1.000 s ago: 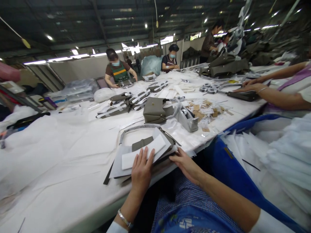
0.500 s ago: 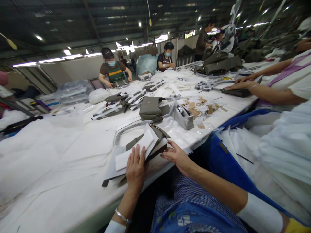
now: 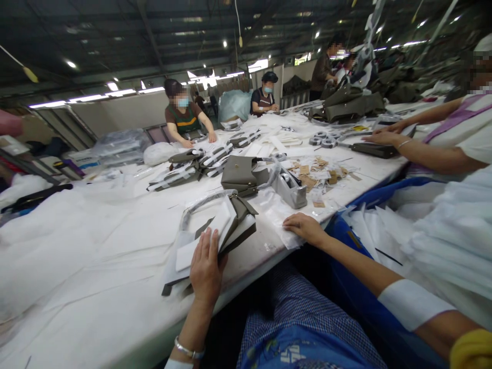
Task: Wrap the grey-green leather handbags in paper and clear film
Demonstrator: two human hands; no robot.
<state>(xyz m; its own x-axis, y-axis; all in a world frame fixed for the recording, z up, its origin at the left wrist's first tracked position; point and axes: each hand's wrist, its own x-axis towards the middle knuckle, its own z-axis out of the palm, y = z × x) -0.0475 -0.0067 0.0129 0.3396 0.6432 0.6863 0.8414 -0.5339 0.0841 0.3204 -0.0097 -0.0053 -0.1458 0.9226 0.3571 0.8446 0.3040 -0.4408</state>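
An olive-grey handbag point(image 3: 243, 209) lies tilted near the table's front edge, with white padding sheets point(image 3: 220, 219) against it and a wrapped strap point(image 3: 196, 205) looping behind. My left hand point(image 3: 207, 266) grips the bag's near end, fingers over the padding and thumb at the lower edge. To the right, my right hand point(image 3: 305, 228) has its fingers closed on the edge of a clear plastic bag point(image 3: 274, 212) lying flat on the table. Its fingertips are partly hidden against the plastic. Just beyond stands another olive-grey handbag point(image 3: 238, 174) beside a grey tape dispenser point(image 3: 294, 192).
Several strapped bag pieces point(image 3: 177, 177) and brown paper tags point(image 3: 307, 182) lie farther back on the white-covered table point(image 3: 126, 225). A blue bin point(image 3: 346, 246) of white padding stands at my right. Co-workers point(image 3: 186, 115) work across the table; another person's hands point(image 3: 388, 136) are at right.
My right hand has left the handbag's side and moved right onto the clear plastic. My left hand stays on the handbag and padding, shifted slightly left.
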